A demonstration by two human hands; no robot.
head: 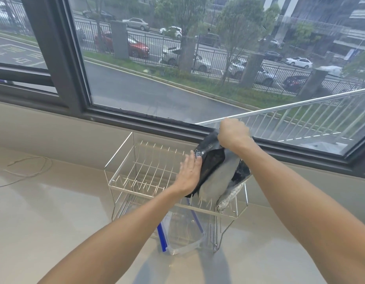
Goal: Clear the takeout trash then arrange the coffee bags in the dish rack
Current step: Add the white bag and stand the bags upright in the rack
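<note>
Gripping black coffee bag (210, 160), white script unreadable, right hand (233, 133).

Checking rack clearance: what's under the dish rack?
A clear plastic container with blue edge strips sits on the counter under the dish rack. The container looks empty, though its far end is hidden by the coffee bags and rack wires.

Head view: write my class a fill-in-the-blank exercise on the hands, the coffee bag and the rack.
1. The right hand grips the top of the black ____.
2. The left hand presses flat against the coffee bag's ____ side.
3. The bag stands in the wire ____.
4. Under the dish rack lies a clear ____ with a blue edge.

Missing words: coffee bag; left; dish rack; container
</note>
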